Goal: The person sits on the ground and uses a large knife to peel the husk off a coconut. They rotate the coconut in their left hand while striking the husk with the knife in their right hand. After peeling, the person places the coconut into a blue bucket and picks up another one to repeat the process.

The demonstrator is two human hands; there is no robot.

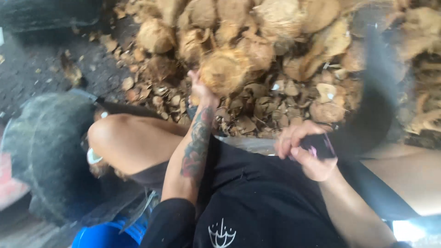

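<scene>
Black shorts [257, 202] fill the lower frame; above them the right hand [305, 151] grips a dark blade handle [321, 146], while the left hand [200, 89] cups a husked coconut [225, 71] at upper centre, seemingly heavy, fibrous, best held underneath.

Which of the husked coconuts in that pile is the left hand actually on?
The round, fibrous brown coconut at the pile's near edge: the left hand touches its lower left side. The other coconuts lie farther back, untouched.
</scene>
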